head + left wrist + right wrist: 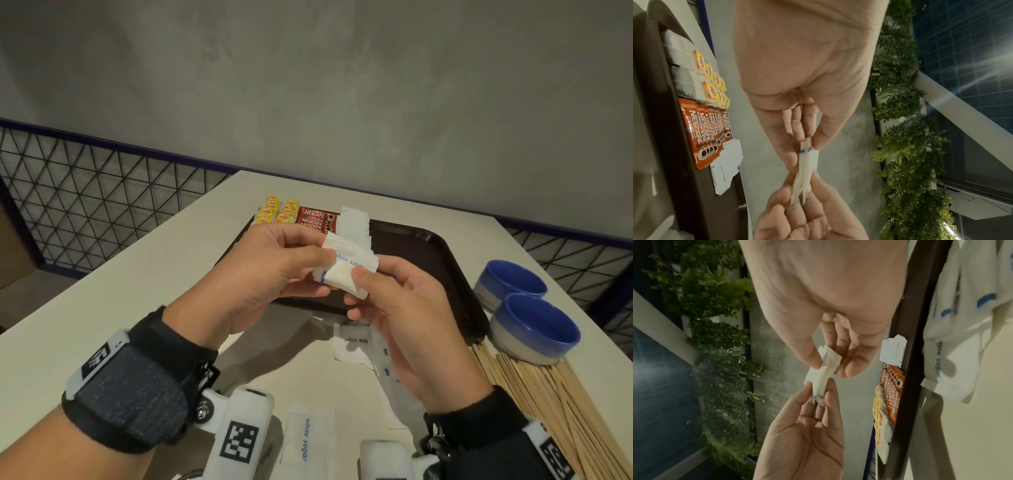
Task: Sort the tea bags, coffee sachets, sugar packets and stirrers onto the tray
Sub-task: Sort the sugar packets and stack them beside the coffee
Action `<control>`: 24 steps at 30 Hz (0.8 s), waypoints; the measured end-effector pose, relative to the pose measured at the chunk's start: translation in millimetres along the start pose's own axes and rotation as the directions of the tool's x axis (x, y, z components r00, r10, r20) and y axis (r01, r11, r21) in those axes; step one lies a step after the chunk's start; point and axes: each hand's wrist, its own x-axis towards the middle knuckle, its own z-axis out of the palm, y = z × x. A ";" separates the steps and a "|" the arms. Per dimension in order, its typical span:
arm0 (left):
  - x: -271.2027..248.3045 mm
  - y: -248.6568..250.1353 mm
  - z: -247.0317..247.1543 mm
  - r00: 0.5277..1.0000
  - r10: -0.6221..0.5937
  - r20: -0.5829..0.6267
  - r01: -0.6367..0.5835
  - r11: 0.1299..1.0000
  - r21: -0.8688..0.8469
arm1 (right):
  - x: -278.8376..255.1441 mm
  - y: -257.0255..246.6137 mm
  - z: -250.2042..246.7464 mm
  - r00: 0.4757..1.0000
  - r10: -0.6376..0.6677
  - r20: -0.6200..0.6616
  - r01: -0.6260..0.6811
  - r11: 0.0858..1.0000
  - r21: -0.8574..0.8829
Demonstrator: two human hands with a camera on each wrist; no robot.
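Note:
Both hands hold a small bundle of white sugar packets (346, 270) just above the near edge of the dark brown tray (428, 260). My left hand (325, 272) pinches one end between thumb and fingers, and my right hand (358, 291) pinches the other end. In the left wrist view the packets (805, 167) show edge-on. At the tray's far left lie yellow tea bags (277, 212), red coffee sachets (315, 217) and a stack of sugar packets (354, 222). Loose sugar packets (352, 342) lie on the table below my hands. Wooden stirrers (555, 394) lie at the right.
Two blue bowls (537, 325) stand right of the tray, touching the stirrers' far ends. Another sugar packet (308, 435) lies close to me. The tray's right half is bare. A wire-mesh railing (102, 212) runs behind the white table (137, 274).

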 end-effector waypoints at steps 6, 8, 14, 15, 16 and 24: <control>0.2 0.3 -2.4 1.000 0.009 0.008 -0.009 0.998 0.066 | 1.0 0.1 -5.2 0.998 -0.057 0.028 0.060 0.991 -0.121; 0.2 0.3 -2.9 1.000 0.011 0.006 -0.012 0.998 0.067 | 0.9 -0.6 -5.3 0.997 -0.076 0.031 0.080 0.982 -0.174; 0.1 2.6 -4.7 1.000 0.015 -0.014 -0.014 0.997 0.074 | 5.2 -9.4 -4.2 0.996 -0.083 0.013 0.083 0.956 -0.281; 0.4 2.7 -5.2 1.000 0.010 -0.021 -0.008 0.997 0.078 | 6.9 -12.2 -4.0 0.997 -0.073 0.025 0.077 0.951 -0.299; 0.6 3.1 -5.5 1.000 0.004 -0.026 -0.002 0.997 0.081 | 9.5 -15.8 -4.5 0.997 -0.057 0.044 0.068 0.945 -0.318; 3.7 13.1 -22.0 0.990 0.054 -0.131 -0.052 0.998 0.019 | 83.1 -38.9 -37.4 0.976 0.217 -0.015 -0.202 0.879 -0.431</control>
